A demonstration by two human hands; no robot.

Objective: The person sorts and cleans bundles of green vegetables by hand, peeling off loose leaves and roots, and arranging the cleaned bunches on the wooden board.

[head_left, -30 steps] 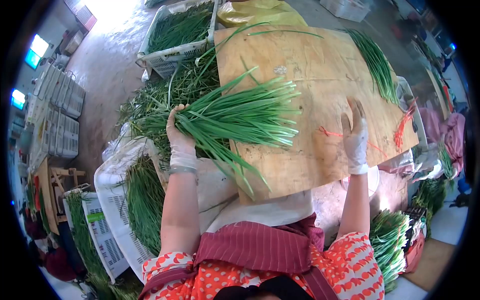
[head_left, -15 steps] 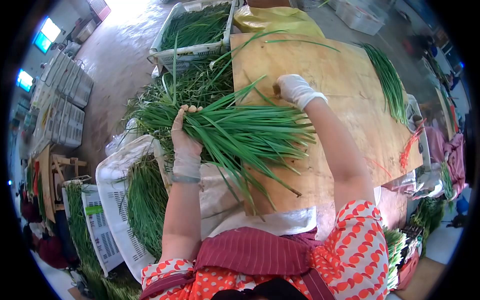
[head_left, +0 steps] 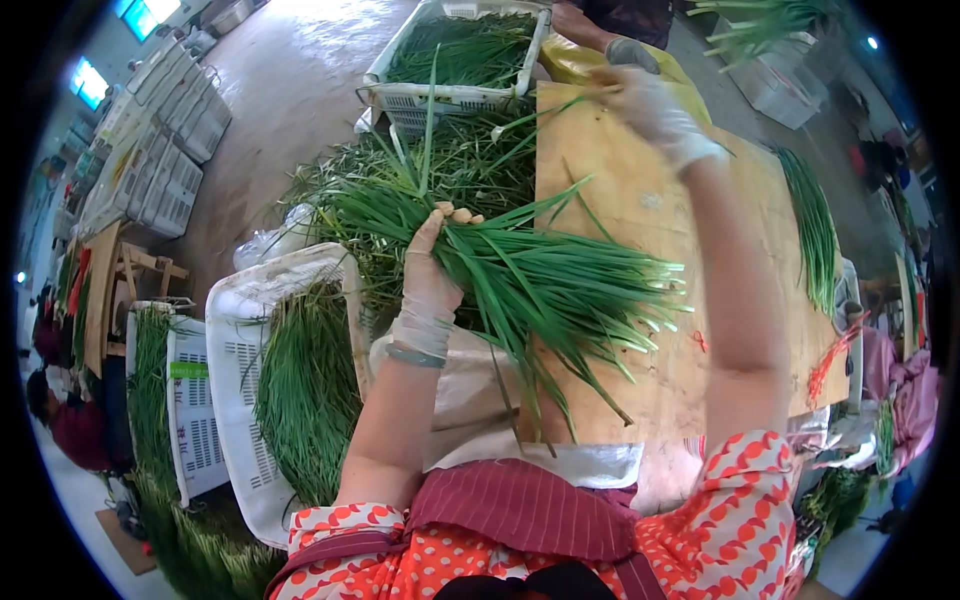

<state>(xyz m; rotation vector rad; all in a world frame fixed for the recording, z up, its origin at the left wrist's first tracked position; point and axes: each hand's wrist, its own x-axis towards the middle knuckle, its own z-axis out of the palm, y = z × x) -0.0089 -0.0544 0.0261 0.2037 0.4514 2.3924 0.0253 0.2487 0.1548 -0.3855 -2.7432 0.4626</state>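
A thick bunch of garlic chives (head_left: 560, 275) lies across the left edge of the wooden board (head_left: 720, 400), pale cut ends to the right. My left hand (head_left: 432, 275), in a thin whitish glove, is closed around the bunch on its leafy side. Above the far part of the board is my right hand (head_left: 650, 115), gloved too and smeared by motion. One loose leaf runs up to its fingers; whether they grip it cannot be made out. Trimmed leaves (head_left: 480, 165) are heaped beyond my left hand.
A white crate (head_left: 450, 97) of chives stands at the back, another crate (head_left: 240, 400) at left. More chives (head_left: 808, 225) and red ties (head_left: 830, 365) lie along the board's right side. Another person's gloved hand (head_left: 632, 52) rests near the yellow sack (head_left: 570, 60). Blurred chives (head_left: 770, 30) appear at upper right.
My right hand has moved up and away toward the far edge of the board. The view has shifted, and another person's arm and a blurred bunch have appeared at the top. My left hand keeps its hold.
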